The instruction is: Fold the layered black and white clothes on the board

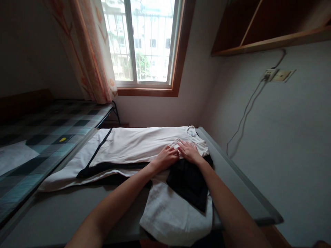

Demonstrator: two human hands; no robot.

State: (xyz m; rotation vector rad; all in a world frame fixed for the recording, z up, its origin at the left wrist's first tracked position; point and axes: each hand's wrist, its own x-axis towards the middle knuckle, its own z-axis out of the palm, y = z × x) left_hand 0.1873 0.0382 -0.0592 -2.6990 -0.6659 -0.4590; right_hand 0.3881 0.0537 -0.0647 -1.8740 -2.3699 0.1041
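Note:
A white garment with black trim (139,143) lies stretched across the grey table, its neckline at the right end. Part of it, white cloth (178,217), hangs toward me over the near edge, with a black piece (190,181) on top. My left hand (168,156) rests on the garment near the neckline, its fingers bent against the cloth; whether they pinch any fabric is hidden. Just beside it, my right hand (188,151) lies on the white cloth with its fingers spread.
The grey table (232,182) stands against the right wall. To the left is a bed with a checked cover (85,119). Ahead are a window (144,44) and a patterned curtain (90,51). A wooden shelf (271,39) and a socket with a cord (270,75) are at the right.

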